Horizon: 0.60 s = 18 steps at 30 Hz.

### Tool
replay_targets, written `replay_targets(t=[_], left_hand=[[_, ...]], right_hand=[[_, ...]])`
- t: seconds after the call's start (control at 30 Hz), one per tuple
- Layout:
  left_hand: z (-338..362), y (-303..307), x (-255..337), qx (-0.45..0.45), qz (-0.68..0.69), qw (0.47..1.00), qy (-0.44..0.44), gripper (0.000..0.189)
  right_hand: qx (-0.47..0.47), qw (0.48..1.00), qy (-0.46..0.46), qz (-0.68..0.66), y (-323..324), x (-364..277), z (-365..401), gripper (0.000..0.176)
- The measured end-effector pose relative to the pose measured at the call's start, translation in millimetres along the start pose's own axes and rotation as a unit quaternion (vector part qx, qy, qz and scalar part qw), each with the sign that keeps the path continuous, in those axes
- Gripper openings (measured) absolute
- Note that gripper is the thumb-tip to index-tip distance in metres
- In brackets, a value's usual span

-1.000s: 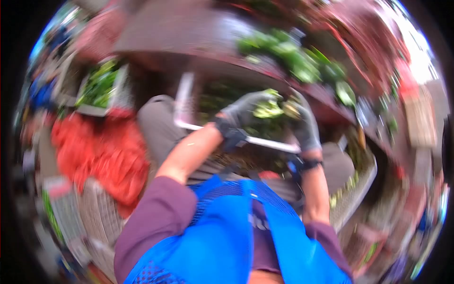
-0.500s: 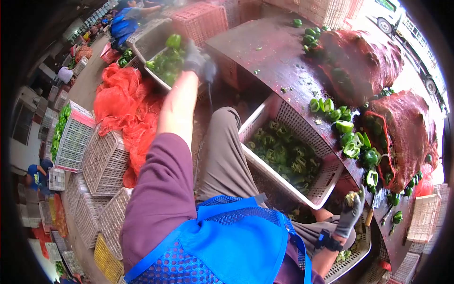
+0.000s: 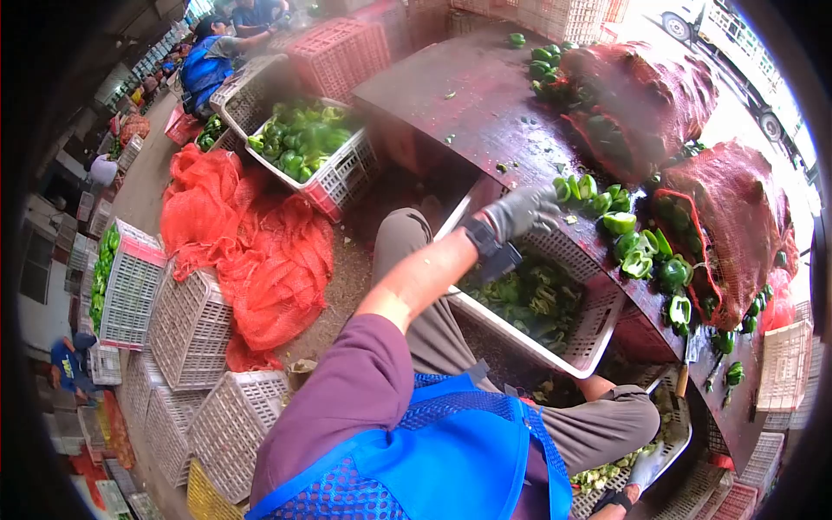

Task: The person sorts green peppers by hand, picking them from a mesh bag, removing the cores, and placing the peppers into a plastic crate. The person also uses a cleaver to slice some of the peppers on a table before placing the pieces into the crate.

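Note:
My left hand (image 3: 523,213), in a grey glove, is held over the edge of the dark table with its fingers stretched out and nothing in them. Just beyond its fingertips lie cut green pepper halves (image 3: 588,185). Below it stands a pale crate (image 3: 598,342) with green pepper pieces (image 3: 529,295) inside. My right hand (image 3: 646,468), also gloved, is low at the right, at a crate (image 3: 682,433) of pale pepper cores (image 3: 598,478); its fingers are blurred. A knife (image 3: 687,360) with a wooden handle lies at the table edge near it.
Red mesh sacks (image 3: 728,234) of peppers lie on the dark table (image 3: 451,87). A full pepper crate (image 3: 325,186) stands at the upper left, beside red netting (image 3: 269,269). Stacked crates (image 3: 191,329) line the left. Other people (image 3: 204,74) are at the back.
My left hand has moved from the pepper crate at upper left to near the cut peppers on the table. My right hand has dropped from the table edge to the core crate.

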<state>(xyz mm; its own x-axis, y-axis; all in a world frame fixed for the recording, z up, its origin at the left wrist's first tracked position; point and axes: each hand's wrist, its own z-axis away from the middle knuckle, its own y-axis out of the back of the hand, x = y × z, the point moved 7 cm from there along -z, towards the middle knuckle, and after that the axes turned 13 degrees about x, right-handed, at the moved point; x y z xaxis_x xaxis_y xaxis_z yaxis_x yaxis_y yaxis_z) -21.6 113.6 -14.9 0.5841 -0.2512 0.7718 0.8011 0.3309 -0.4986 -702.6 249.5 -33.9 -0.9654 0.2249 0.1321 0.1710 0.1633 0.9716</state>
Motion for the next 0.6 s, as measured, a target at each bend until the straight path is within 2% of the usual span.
replay_targets(t=[0.03, 0.1, 0.13, 0.17, 0.2, 0.23, 0.27, 0.3, 0.33, 0.37, 0.4, 0.43, 0.47, 0.5, 0.53, 0.6], left_hand=[[-2.7, -2.3, -16.1, 0.010, 0.015, 0.999, 0.040, 0.034], [0.9, -1.5, -28.2, -0.123, 0.116, 0.986, 0.011, 0.033], [-1.8, -8.4, -49.1, -0.206, 0.171, 0.963, 0.021, 0.033], [4.5, -21.3, -53.3, -0.216, 0.149, 0.965, 0.030, 0.035], [2.3, -10.6, -71.5, -0.030, 0.134, 0.987, 0.081, 0.041], [-2.4, -6.7, -87.2, 0.028, 0.139, 0.981, 0.130, 0.046], [-6.0, -9.3, -100.6, 0.030, 0.120, 0.983, 0.137, 0.061], [-10.2, -7.1, -112.0, 0.051, 0.103, 0.983, 0.141, 0.059], [-10.4, -8.2, -122.0, 0.058, 0.105, 0.981, 0.149, 0.056], [-12.3, -8.7, -130.9, 0.074, 0.094, 0.980, 0.156, 0.050], [-11.8, -14.2, -137.9, 0.074, 0.101, 0.979, 0.162, 0.048], [-9.8, -17.5, -144.5, 0.077, 0.108, 0.977, 0.168, 0.046], [-9.2, -20.9, -151.7, 0.073, 0.111, 0.977, 0.168, 0.045], [-10.0, -21.8, -157.0, 0.069, 0.114, 0.977, 0.166, 0.044], [-9.3, -21.5, -160.8, 0.066, 0.117, 0.977, 0.164, 0.043], [-1.9, -26.8, -164.5, 0.093, 0.101, 0.978, 0.159, 0.052]], right_hand=[[-0.229, 0.969, -0.095, -0.007, 12.9, -16.8, 22.6, 0.047], [-0.060, 0.988, -0.013, -0.140, -64.6, 35.2, 8.4, 0.046], [-0.122, 0.891, -0.118, -0.421, -73.1, 39.7, 11.2, 0.049], [-0.025, 0.923, -0.047, -0.381, -14.7, 1.9, -2.8, 0.043], [0.087, 0.946, 0.017, -0.311, 48.9, -39.1, -13.8, 0.038], [0.200, 0.951, 0.059, -0.228, 112.8, -79.7, -21.2, 0.033], [0.166, 0.973, 0.085, -0.137, 117.3, -86.3, -40.7, 0.028], [0.121, 0.973, 0.060, -0.188, 137.1, -108.2, -57.2, 0.029], [0.117, 0.969, 0.022, -0.218, 145.1, -124.9, -67.2, 0.030], [0.122, 0.957, 0.050, -0.257, 146.3, -142.7, -80.0, 0.031], [0.071, 0.964, 0.096, -0.239, 124.7, -159.0, -103.9, 0.034], [0.072, 0.943, 0.110, -0.304, 131.2, -188.1, -110.3, 0.040], [0.003, 0.960, 0.104, -0.262, 135.3, -221.5, -119.4, 0.038], [0.038, 0.948, 0.156, -0.276, 130.7, -249.8, -125.2, 0.043], [0.012, 0.953, 0.170, -0.249, 115.7, -277.5, -134.7, 0.048], [-0.002, 0.943, 0.128, -0.308, 91.6, -321.0, -152.6, 0.054]])
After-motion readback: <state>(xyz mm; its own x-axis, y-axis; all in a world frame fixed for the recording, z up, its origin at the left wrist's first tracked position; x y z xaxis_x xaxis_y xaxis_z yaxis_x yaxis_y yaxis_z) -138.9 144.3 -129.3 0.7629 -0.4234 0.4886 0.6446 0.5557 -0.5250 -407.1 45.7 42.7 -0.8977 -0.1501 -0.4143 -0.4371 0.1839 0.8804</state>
